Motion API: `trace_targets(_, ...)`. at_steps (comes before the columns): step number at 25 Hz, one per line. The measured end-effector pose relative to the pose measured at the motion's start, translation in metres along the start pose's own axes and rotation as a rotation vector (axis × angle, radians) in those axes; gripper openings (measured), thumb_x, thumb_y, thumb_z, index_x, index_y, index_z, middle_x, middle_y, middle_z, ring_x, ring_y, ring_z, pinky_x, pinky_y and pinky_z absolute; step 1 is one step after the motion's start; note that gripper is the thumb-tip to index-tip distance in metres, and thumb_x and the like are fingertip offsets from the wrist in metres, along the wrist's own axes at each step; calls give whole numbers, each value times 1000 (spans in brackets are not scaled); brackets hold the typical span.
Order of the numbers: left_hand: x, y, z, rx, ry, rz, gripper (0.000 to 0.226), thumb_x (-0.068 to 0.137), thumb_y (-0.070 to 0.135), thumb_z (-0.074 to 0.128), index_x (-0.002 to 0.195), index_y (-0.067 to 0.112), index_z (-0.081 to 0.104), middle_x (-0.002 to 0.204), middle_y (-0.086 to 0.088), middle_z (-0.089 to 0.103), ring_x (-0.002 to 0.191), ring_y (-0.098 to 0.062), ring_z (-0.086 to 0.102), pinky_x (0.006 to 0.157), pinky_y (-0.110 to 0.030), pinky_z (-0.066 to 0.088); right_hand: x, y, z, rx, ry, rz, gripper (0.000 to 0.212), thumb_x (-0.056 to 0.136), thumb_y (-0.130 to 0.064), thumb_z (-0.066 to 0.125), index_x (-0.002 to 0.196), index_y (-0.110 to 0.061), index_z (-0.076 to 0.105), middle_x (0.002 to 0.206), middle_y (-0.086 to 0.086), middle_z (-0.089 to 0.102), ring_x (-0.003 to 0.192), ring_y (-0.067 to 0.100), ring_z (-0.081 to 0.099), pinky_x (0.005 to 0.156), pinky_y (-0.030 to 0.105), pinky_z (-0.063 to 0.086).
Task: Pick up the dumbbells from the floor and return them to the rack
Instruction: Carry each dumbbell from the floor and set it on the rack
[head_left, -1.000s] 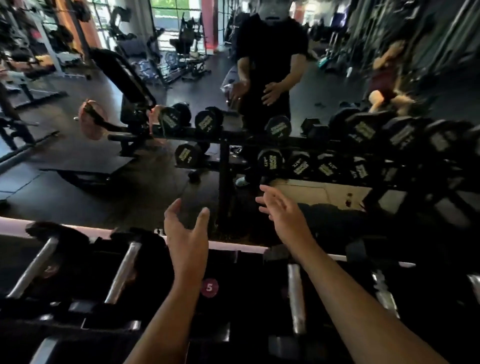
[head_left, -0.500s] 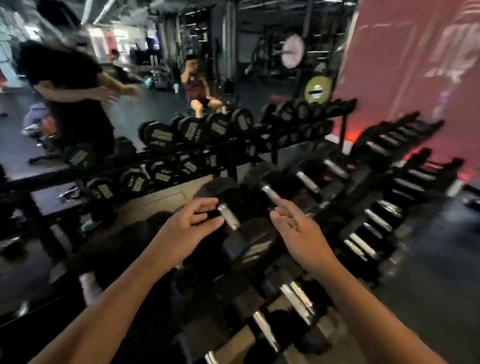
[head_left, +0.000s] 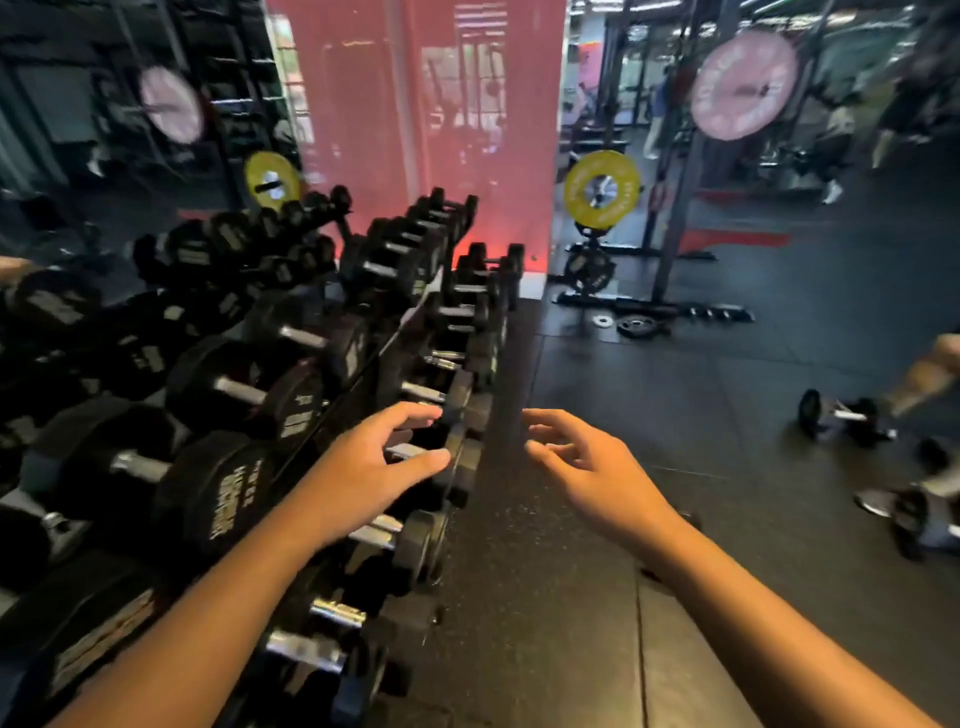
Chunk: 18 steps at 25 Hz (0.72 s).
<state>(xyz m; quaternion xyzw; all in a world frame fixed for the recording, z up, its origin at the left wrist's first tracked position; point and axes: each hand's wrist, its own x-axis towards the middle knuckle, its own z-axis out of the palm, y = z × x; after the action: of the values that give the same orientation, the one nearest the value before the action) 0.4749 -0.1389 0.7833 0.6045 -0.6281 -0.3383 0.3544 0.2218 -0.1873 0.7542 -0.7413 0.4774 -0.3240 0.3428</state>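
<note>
A long black dumbbell rack (head_left: 400, 332) runs along the left, filled with several black dumbbells with chrome handles. My left hand (head_left: 363, 467) hovers empty over the rack's front row, fingers spread. Above the dark floor, a little right of the rack, my right hand (head_left: 587, 462) is open and holds nothing. Two dumbbells lie on the floor at the right: one (head_left: 836, 415) further off, another (head_left: 914, 519) near the frame edge, partly hidden by a person's foot.
A person's leg (head_left: 924, 374) and shoe (head_left: 878, 501) are at the right edge by the floor dumbbells. A squat rack (head_left: 675, 208) with yellow plate (head_left: 601, 189) and loose plates (head_left: 636, 326) stands behind. A red wall panel (head_left: 415, 130) is straight ahead. The rubber floor (head_left: 649, 395) stretches right of the rack.
My view has swung right, from facing the mirror and rack to looking along the rack toward the open floor. Both hands stay raised and empty.
</note>
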Motion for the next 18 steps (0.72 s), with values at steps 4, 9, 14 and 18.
trace_targets(4, 78, -1, 55, 64, -114, 71, 50, 81, 51, 72, 128, 45, 60, 133, 25, 57, 127, 5, 49, 110, -35, 40, 21, 52, -27, -43, 37, 78, 41, 100, -39, 58, 141, -36, 56, 134, -13, 64, 116, 7, 64, 101, 30, 51)
trace_targets(9, 165, -15, 128, 54, -224, 143, 47, 86, 41, 74, 130, 41, 59, 136, 16, 57, 130, -5, 49, 107, -33, 40, 45, 116, -48, 16, 204, 232, 37, 100, -31, 62, 137, -32, 61, 126, -11, 68, 109, 6, 66, 98, 31, 53)
trace_targets(14, 234, -16, 219, -51, -338, 80, 45, 86, 41, 74, 127, 49, 58, 134, 18, 55, 126, -7, 50, 94, -25, 39, 56, 196, -94, 93, 382, 446, 35, 99, -20, 65, 133, -24, 64, 121, 0, 71, 103, 10, 69, 96, 38, 53)
trace_targets(18, 285, -16, 303, -95, -365, -47, 52, 86, 42, 74, 132, 52, 51, 138, 13, 51, 125, -13, 49, 89, -27, 38, 74, 280, -150, 48, 409, 533, 35, 98, -22, 66, 132, -28, 64, 119, -3, 71, 99, 9, 68, 82, 18, 51)
